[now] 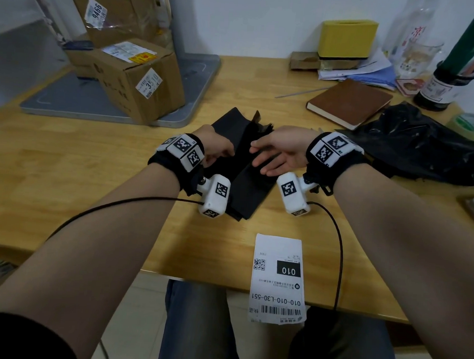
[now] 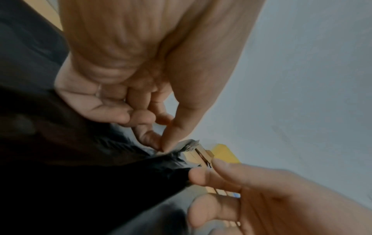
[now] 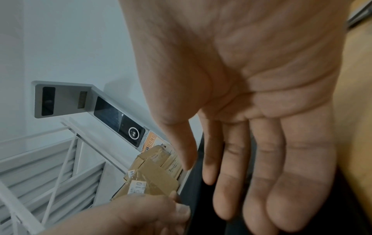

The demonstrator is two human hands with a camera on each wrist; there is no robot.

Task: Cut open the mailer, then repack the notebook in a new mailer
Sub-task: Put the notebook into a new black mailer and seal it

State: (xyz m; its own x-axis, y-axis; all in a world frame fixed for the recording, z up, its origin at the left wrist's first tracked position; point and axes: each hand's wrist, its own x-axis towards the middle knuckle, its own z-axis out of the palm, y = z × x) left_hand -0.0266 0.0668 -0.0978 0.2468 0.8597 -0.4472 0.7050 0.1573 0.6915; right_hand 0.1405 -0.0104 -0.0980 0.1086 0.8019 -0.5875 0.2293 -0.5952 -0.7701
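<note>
New mailer [image 1: 241, 163]: black, thin and limp film, lying flat on the wooden table [image 1: 65, 176] between the two hands; its far end is ragged and lifted.
Left hand [image 1: 218, 148]: fingers curled, thumb and forefinger pinching the film's edge near the opening, as the left wrist view shows.
Right hand [image 1: 279, 154]: palm up, fingers straight and loose over the mailer, gripping nothing.
Handling, mailer: I judge it light, slippery and floppy; best taken by one layer at the mouth with each hand and pulled apart, since a flat press would only slide it.
Notebook [image 1: 349, 103]: brown, closed, on the table well beyond the right hand, not yet packed.
Handling, notebook: likely stiff and moderately heavy; grip across the spine edge.
Old mailer [image 1: 413, 144]: crumpled black heap, right of the notebook.
Shipping label [image 1: 278, 280]: at the table's near edge.
</note>
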